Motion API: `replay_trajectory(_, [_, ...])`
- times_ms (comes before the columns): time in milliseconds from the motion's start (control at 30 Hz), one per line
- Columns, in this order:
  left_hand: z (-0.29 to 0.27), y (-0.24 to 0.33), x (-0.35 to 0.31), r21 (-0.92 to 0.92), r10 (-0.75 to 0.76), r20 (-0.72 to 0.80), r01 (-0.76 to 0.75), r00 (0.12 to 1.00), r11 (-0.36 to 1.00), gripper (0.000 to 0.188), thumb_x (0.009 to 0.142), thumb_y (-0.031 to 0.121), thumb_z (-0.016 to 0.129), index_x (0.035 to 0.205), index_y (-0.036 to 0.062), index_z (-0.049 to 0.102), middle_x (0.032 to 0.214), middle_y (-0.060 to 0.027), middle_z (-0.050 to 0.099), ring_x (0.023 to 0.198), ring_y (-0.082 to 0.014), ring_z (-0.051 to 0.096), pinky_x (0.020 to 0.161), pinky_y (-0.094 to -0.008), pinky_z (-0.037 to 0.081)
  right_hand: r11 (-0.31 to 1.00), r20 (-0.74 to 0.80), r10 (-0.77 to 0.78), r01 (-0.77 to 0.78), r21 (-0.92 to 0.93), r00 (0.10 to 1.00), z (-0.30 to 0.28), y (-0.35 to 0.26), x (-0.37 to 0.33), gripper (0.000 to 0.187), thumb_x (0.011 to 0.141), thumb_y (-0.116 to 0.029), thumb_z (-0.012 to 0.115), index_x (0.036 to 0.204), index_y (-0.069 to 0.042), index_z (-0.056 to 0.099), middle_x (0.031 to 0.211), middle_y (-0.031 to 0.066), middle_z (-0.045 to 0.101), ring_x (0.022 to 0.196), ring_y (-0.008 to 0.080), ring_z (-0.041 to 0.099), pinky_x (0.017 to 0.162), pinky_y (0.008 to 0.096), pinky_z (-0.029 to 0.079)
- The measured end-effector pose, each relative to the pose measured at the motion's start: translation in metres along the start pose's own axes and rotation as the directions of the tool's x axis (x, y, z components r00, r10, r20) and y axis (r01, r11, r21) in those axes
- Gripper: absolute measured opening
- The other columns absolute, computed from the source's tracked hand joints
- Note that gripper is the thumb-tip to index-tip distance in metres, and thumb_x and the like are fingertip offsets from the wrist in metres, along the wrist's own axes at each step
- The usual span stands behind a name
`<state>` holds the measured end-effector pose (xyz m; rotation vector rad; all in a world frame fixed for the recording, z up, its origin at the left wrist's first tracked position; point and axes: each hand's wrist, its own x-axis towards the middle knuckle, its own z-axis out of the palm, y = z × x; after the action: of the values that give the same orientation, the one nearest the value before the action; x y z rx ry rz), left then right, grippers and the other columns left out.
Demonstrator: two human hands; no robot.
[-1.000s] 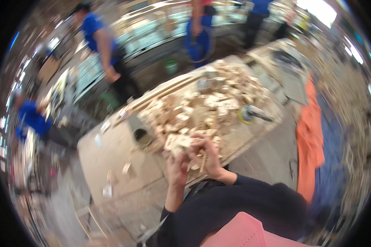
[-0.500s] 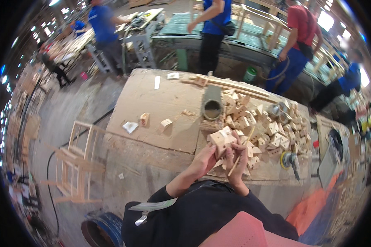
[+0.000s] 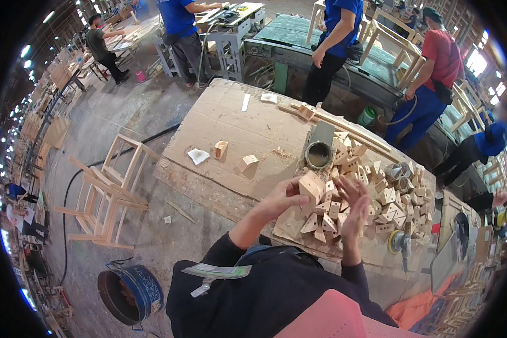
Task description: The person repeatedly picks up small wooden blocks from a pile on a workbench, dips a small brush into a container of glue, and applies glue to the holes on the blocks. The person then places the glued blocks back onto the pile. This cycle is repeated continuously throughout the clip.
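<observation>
My left hand [image 3: 283, 199] is closed around a wooden corner block [image 3: 311, 186] with drilled holes, lifted over the near part of the work table. Just to its right, my right hand [image 3: 356, 211] is raised with its fingers stretched out, and no object shows in it. A pile of similar pale wooden blocks [image 3: 387, 196] lies under and beyond my hands. Behind the held block, a grey tube [image 3: 320, 152] lies on the table with its round mouth facing me.
Cardboard [image 3: 231, 121] covers part of the table, with loose blocks and a white scrap [image 3: 198, 156] on it. A sander [image 3: 399, 243] lies at the right. Wooden frames [image 3: 110, 194] and a blue drum [image 3: 130, 296] stand on the floor at left. Several people work beyond.
My right hand has come away from the block and its fingers have straightened. The thin stick it held no longer shows. The block stays in my left hand. The view has shifted.
</observation>
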<state>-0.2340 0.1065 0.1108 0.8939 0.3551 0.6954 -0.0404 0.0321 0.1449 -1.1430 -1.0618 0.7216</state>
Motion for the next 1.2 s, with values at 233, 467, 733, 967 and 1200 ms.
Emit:
replay_trajectory(233, [-0.022, -0.002, -0.005, 0.038, 0.211, -0.216, -0.207, 0.953, 0.978, 0.066, 0.080, 0.026, 0.075, 0.131, -0.0012, 0.045, 0.123, -0.0095, 0.057, 0.114, -0.0184, 0.053, 0.098, -0.0331, 0.041, 0.984, 0.031, 0.155, -0.152, -0.093, 0.987, -0.022, -0.006, 0.039, 0.037, 0.102, -0.024, 0.037, 0.124, 0.002, 0.052, 0.104, 0.0130, 0.066, 0.096, 0.0178, 0.064, 0.086, 0.0303, 0.050])
replay_trajectory(467, [-0.027, -0.003, -0.008, 0.088, 0.239, -0.378, -0.223, 0.895, 0.971, 0.068, 0.077, 0.027, 0.078, 0.131, 0.0005, 0.046, 0.122, -0.0088, 0.057, 0.114, -0.0183, 0.054, 0.099, -0.0327, 0.040, 0.961, -0.036, 0.208, -0.211, -0.176, 0.977, -0.024, 0.011, 0.061, 0.019, 0.094, -0.008, 0.057, 0.104, 0.007, 0.058, 0.099, 0.0165, 0.068, 0.090, 0.0203, 0.068, 0.081, 0.0281, 0.056])
replay_trajectory(733, [-0.028, -0.006, -0.015, 0.134, 0.206, -0.386, -0.166, 0.899, 0.977, 0.068, 0.076, 0.025, 0.080, 0.130, 0.0015, 0.047, 0.120, -0.0088, 0.058, 0.113, -0.0178, 0.053, 0.097, -0.0324, 0.041, 0.871, -0.114, 0.080, -0.125, -0.476, 0.990, -0.028, 0.036, 0.081, 0.022, 0.084, -0.023, 0.072, 0.094, -0.003, 0.073, 0.077, 0.0064, 0.072, 0.071, 0.0095, 0.068, 0.064, 0.0212, 0.051])
replay_trajectory(967, [-0.027, -0.013, -0.011, 0.129, 0.174, -0.409, -0.133, 0.896, 0.983, 0.067, 0.077, 0.028, 0.079, 0.129, 0.0009, 0.048, 0.119, -0.0084, 0.058, 0.112, -0.0170, 0.053, 0.098, -0.0315, 0.040, 0.791, -0.027, 0.067, -0.070, -0.608, 0.997, -0.011, 0.049, 0.087, 0.019, 0.084, -0.021, 0.072, 0.089, -0.002, 0.071, 0.074, 0.0049, 0.070, 0.069, 0.0074, 0.065, 0.063, 0.0220, 0.049])
replay_trajectory(1200, [-0.029, -0.014, -0.012, 0.111, 0.188, -0.428, -0.155, 0.884, 0.982, 0.068, 0.077, 0.030, 0.078, 0.128, -0.0006, 0.047, 0.120, -0.0085, 0.057, 0.113, -0.0160, 0.053, 0.098, -0.0304, 0.039, 0.914, -0.053, 0.376, -0.380, -0.143, 0.925, -0.010, 0.076, 0.085, 0.019, 0.089, -0.016, 0.067, 0.094, 0.002, 0.065, 0.084, 0.0091, 0.070, 0.078, 0.0132, 0.068, 0.071, 0.0229, 0.055])
